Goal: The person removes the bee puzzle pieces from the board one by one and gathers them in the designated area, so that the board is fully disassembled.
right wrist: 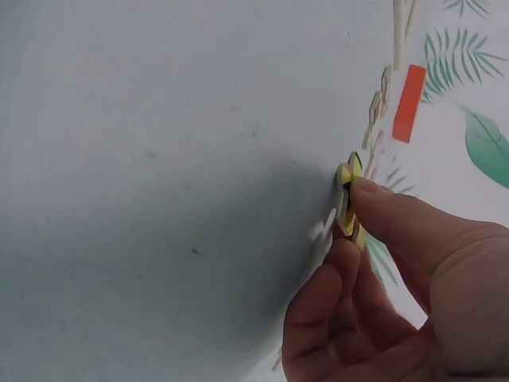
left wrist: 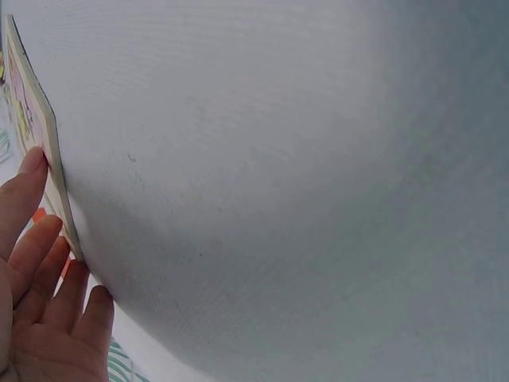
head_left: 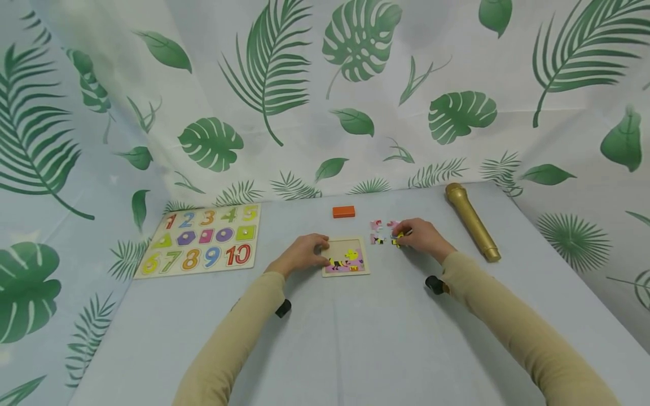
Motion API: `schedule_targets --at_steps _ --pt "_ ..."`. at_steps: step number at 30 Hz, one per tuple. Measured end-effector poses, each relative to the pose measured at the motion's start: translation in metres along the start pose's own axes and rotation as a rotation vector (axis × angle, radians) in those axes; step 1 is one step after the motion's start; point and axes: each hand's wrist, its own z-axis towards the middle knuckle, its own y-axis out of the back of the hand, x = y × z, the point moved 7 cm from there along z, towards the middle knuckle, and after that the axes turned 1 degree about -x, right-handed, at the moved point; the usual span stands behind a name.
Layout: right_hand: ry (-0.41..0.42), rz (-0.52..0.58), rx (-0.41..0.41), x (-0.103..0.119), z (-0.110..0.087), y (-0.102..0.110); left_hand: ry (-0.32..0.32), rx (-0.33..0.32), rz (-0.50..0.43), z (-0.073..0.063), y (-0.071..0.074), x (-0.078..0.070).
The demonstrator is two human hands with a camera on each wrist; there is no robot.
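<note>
A small wooden puzzle tray (head_left: 346, 274) lies on the table, its lower part filled with a yellow, pink and black picture and its upper part bare wood. My left hand (head_left: 303, 254) touches the tray's left edge. In the left wrist view the thumb rests on the rim and the loosely extended fingers lie along the side. To the right, my right hand (head_left: 418, 235) pinches a yellow and black puzzle piece (right wrist: 347, 191) between thumb and fingers, just above the table. Other loose pink, white and black puzzle pieces (head_left: 377, 240) lie beside this hand.
An orange block (head_left: 343, 212) sits behind the tray. At the back left lies a number and shape board (head_left: 203, 239). A gold microphone (head_left: 472, 221) lies on the right. Leaf-patterned cloth (head_left: 304, 152) hangs behind the table.
</note>
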Motion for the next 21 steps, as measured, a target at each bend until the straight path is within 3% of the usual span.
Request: schedule_targets --at_steps 11,21 --pt "0.046 -0.039 -0.024 0.0005 -0.0013 0.0013 0.004 0.004 0.007 -0.0006 0.0018 -0.0019" --pt "0.010 -0.022 -0.043 -0.0039 -0.0019 0.0002 0.009 0.007 0.023 -0.0016 0.0019 -0.0034"
